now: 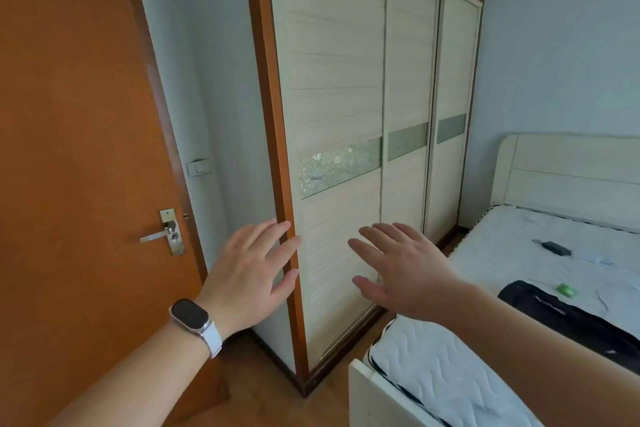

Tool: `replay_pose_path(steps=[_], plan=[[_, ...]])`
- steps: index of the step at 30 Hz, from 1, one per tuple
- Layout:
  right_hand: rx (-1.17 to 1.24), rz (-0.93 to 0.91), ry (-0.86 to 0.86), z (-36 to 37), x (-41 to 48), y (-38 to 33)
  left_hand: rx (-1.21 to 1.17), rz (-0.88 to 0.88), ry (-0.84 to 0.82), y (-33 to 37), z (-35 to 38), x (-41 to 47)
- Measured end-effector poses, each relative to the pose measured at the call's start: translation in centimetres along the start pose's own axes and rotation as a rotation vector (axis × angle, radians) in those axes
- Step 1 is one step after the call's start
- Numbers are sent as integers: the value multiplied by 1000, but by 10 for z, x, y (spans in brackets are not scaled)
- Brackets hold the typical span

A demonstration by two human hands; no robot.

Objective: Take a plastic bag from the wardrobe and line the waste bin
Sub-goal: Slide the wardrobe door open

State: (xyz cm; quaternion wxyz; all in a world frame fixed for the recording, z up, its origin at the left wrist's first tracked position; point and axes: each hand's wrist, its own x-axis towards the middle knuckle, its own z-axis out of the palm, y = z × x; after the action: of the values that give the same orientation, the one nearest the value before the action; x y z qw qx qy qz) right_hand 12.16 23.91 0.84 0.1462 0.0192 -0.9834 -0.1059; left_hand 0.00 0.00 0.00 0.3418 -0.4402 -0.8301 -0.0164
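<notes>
Two empty hands, left hand (249,274) and right hand (403,270), are being held out, fingers spread, near the closed sliding-door wardrobe (339,80) between brown door (69,114) at left and bed (446,378) at right.

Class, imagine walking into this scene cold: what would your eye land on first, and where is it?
Two spread hands, the left hand wearing a watch and the right hand, reach toward the closed pale wardrobe at centre. An orange-brown door fills the left; a bed carrying a black bag sits lower right.
</notes>
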Motion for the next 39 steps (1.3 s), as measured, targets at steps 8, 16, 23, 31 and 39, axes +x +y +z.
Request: replay_pose_path(steps=[8,16,23,31,39], plan=[[28,-45,22,41,16,14,-12,22,-3,5,42,9],[2,5,82,91,99,22,-71,32,-16,-64,118,39],[-76,6,165,115,200,19,-94,48,-9,-154,185,71],[-78,78,142,143,269,17,-81,81,-10,-212,234,108],[-63,59,189,167,316,46,-67,98,-30,-227,262,146]])
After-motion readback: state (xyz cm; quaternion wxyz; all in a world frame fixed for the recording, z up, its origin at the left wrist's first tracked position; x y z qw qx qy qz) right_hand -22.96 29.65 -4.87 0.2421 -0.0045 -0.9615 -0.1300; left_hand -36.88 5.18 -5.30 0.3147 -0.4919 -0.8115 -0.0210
